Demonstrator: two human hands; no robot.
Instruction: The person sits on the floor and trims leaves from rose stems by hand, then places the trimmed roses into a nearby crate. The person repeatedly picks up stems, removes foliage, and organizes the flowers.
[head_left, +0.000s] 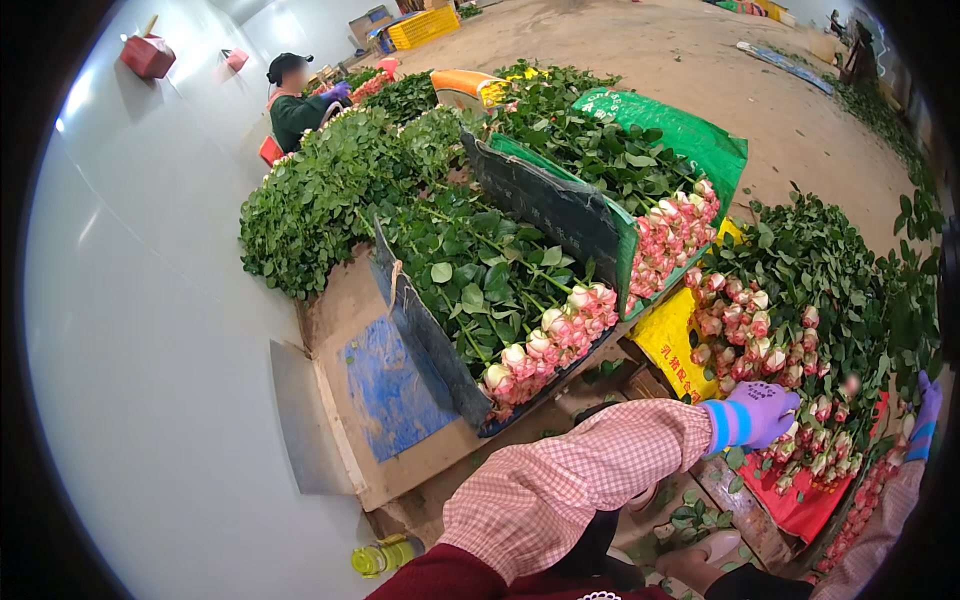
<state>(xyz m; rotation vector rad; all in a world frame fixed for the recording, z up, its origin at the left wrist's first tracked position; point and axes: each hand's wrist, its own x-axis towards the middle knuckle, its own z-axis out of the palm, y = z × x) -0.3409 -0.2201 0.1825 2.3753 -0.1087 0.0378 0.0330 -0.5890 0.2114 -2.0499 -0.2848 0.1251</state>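
Note:
My left hand (756, 415), in a purple glove with a blue-striped cuff, rests at a pile of pink-and-white roses (821, 442). Its fingers curl down over the blooms, and whether they grip a stem is hidden. At the far right rim, my right hand (927, 414) wears a matching glove and is beside leafy stems (911, 300); its grip is unclear. Under the nearer roses spreads a red plastic sack (787, 502). More rose heads (739, 330) lie farther up the pile, beside a yellow woven sack (670, 345) bearing writing.
Left of the pile, rose bundles (551, 330) lie between dark upright panels (420, 330) on a table (330, 375). A green sack (675, 127) wraps another bundle. Beyond, a person (296, 105) stands at more foliage. A green-lidded bottle (386, 555) is at lower left.

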